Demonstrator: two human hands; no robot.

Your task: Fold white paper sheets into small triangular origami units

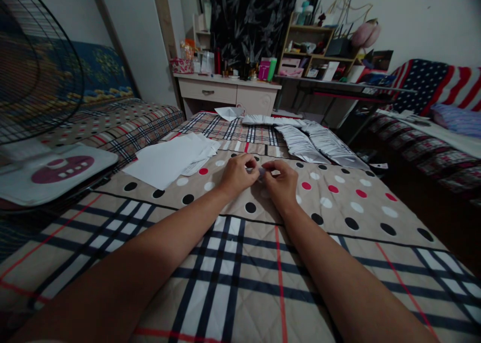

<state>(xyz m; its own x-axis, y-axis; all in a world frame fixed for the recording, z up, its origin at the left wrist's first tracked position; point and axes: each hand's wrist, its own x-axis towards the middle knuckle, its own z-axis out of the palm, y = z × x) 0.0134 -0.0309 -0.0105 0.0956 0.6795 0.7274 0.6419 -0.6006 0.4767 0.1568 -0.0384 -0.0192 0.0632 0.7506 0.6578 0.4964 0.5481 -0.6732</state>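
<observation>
My left hand and my right hand meet low over the dotted part of the bedspread. Thumb and fingertips of both are pinched together on a small pale piece of paper, mostly hidden by the fingers. Left of my hands lies a loose pile of white paper sheets. Beyond and to the right, rows of folded white paper pieces overlap in long stacks. A single folded white paper rests at the bed's far end.
A fan with a white base stands close at the left. Past the bed are a white drawer cabinet crowded with bottles and a desk with shelves. A sofa with a flag-patterned cover is at the right.
</observation>
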